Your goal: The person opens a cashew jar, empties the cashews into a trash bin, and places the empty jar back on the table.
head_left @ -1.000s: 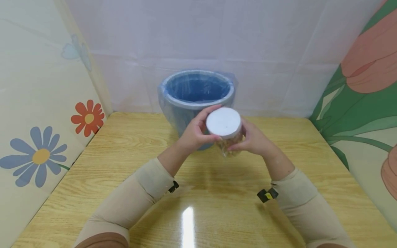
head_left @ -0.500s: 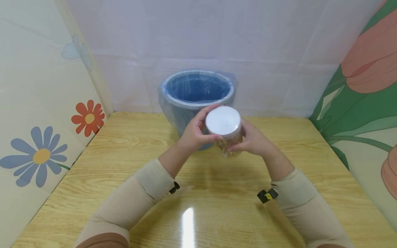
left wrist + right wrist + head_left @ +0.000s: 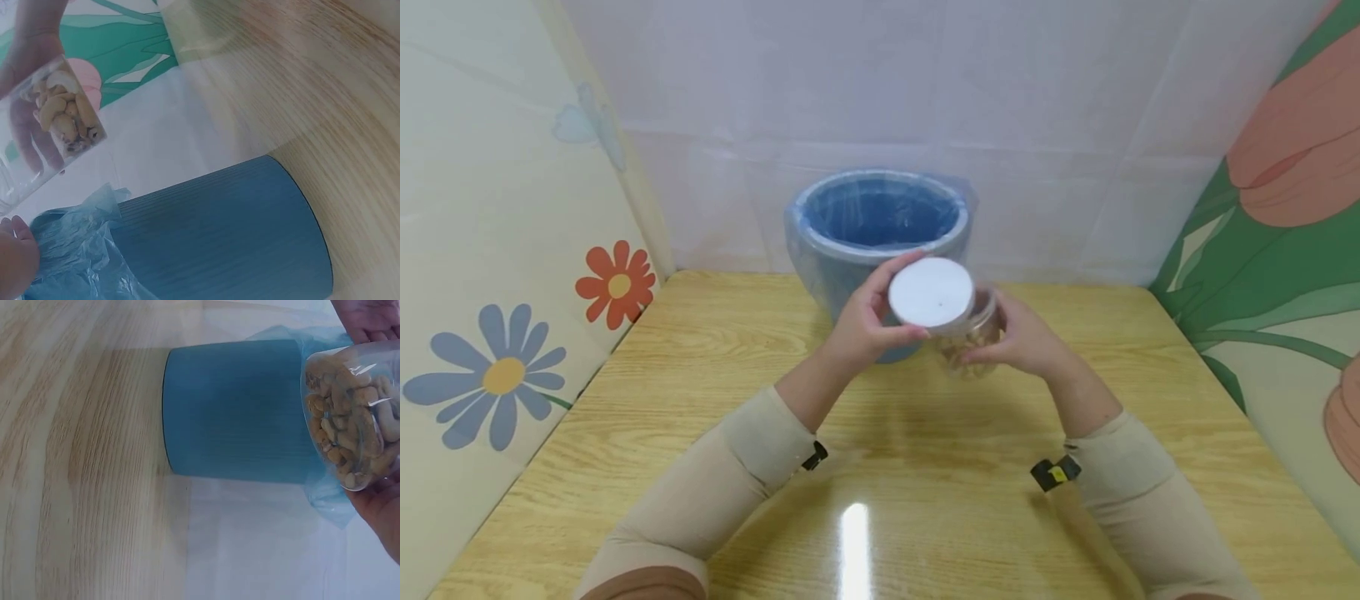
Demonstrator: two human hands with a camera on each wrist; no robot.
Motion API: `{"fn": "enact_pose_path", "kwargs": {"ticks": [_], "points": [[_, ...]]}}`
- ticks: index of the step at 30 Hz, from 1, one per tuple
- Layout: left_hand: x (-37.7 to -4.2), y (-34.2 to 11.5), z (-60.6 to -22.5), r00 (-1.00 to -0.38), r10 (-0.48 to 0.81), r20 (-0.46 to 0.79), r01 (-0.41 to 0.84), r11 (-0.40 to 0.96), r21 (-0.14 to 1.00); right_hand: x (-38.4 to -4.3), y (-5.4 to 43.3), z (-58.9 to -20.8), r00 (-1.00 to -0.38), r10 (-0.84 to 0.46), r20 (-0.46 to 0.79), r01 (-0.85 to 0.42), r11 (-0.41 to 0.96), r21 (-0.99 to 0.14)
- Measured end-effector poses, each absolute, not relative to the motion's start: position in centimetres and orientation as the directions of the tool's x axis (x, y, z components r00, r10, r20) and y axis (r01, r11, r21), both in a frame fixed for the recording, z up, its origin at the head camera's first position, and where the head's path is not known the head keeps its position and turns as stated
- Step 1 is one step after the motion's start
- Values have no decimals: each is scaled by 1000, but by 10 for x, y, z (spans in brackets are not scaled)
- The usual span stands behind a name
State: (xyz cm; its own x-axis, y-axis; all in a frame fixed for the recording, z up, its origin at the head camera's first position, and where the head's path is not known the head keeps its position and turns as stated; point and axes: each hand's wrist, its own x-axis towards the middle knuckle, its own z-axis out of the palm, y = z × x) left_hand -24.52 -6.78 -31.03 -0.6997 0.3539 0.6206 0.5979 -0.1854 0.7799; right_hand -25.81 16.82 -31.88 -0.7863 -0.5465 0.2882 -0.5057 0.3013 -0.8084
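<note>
My left hand (image 3: 865, 321) grips a round white lid (image 3: 931, 292) by its edge, in front of the bin. Just to the right, my right hand (image 3: 1022, 337) holds a clear plastic jar (image 3: 987, 321) around its side, above the table. The lid is off to the left of the jar's mouth and still overlaps part of it in the head view, so the opening shows only partly. Nuts that look like cashews (image 3: 350, 419) fill the lower part of the jar, plain in the right wrist view and also in the left wrist view, where the jar appears tilted.
A blue bin (image 3: 880, 250) with a thin plastic liner (image 3: 87, 244) over its rim stands at the back of the wooden table (image 3: 925, 467). A white sheet (image 3: 1037, 150) hangs behind it. Flower-printed panels (image 3: 482, 350) flank both sides.
The lid sat over the jar before. Now my left hand has drawn it slightly left and my right hand has moved the jar slightly right, exposing part of the mouth.
</note>
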Motion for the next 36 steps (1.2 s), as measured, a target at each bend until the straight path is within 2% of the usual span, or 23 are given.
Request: {"fn": "enact_pose_path", "kwargs": {"ticks": [15, 22, 36], "points": [[-236, -72, -324, -721, 409, 559, 528, -199, 826, -266, 191, -318, -862, -442, 249, -416, 335, -845], [-233, -72, -335, -733, 442, 516, 522, -120, 844, -272, 204, -318, -898, -370, 239, -376, 361, -854], [-237, -70, -359, -756, 492, 433, 537, 88, 839, -271, 211, -313, -900, -337, 277, -395, 359, -846]]}}
